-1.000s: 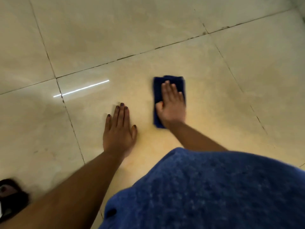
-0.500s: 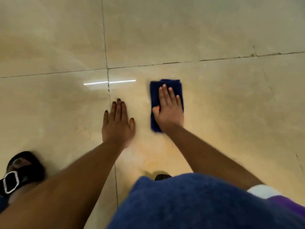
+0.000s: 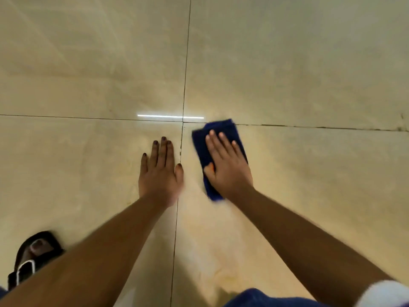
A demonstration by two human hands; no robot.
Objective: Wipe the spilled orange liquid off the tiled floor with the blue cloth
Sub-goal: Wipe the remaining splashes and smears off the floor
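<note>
The folded dark blue cloth (image 3: pixel 200 142) lies flat on the beige tiled floor (image 3: pixel 298 69), just right of a vertical grout line. My right hand (image 3: pixel 228 167) presses flat on top of it, fingers spread forward, covering most of it. A faint orange-yellow smear (image 3: pixel 223 278) stains the tile nearer to me, below the cloth. My left hand (image 3: pixel 160 171) rests palm down on the bare tile left of the grout line, fingers together, holding nothing.
My left foot in a black sandal (image 3: pixel 33 255) stands at the lower left. A blue garment (image 3: pixel 261 299) over my knee fills the bottom edge. Grout lines cross near the cloth's far end, beside a bright light reflection (image 3: pixel 170 117).
The view has swung, so the tile seams now run straight. The cloth under my right hand has slid forward to the horizontal seam and turned slightly. My left hand stays planted.
</note>
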